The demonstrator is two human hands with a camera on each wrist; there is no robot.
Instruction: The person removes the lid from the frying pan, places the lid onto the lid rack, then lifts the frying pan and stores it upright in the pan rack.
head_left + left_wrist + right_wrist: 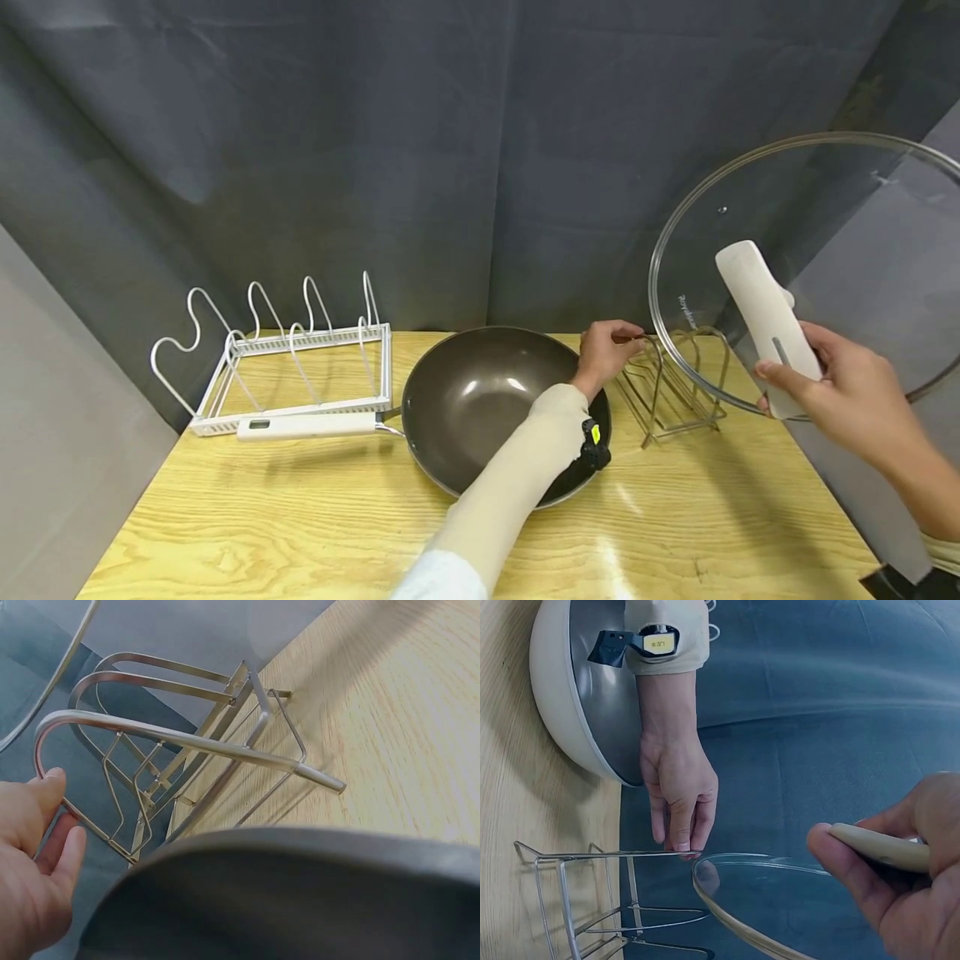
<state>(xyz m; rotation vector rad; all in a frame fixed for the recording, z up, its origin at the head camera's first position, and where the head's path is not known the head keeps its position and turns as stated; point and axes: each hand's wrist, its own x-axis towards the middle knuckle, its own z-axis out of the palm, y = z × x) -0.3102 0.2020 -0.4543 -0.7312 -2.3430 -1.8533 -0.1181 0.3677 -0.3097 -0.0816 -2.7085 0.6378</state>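
Observation:
A glass lid (693, 250) with a metal rim is held up at the right in the head view. My right hand (855, 383) grips its cream handle (765, 308), thumb on the handle's face. Below the lid's left edge stands a small metal wire rack (202, 744) on the table. My left hand (602, 354) reaches across the wok and pinches the rack's nearest loop at the top, as the left wrist view shows. In the right wrist view, the lid's rim (739, 924) comes close to the rack; contact cannot be made out.
A dark wok (472, 417) sits mid-table under my left forearm, its white handle (311, 427) pointing left. Behind that handle stands a white wire rack (386, 367) with several loops. A dark curtain (375, 167) hangs behind the wooden table (300, 525).

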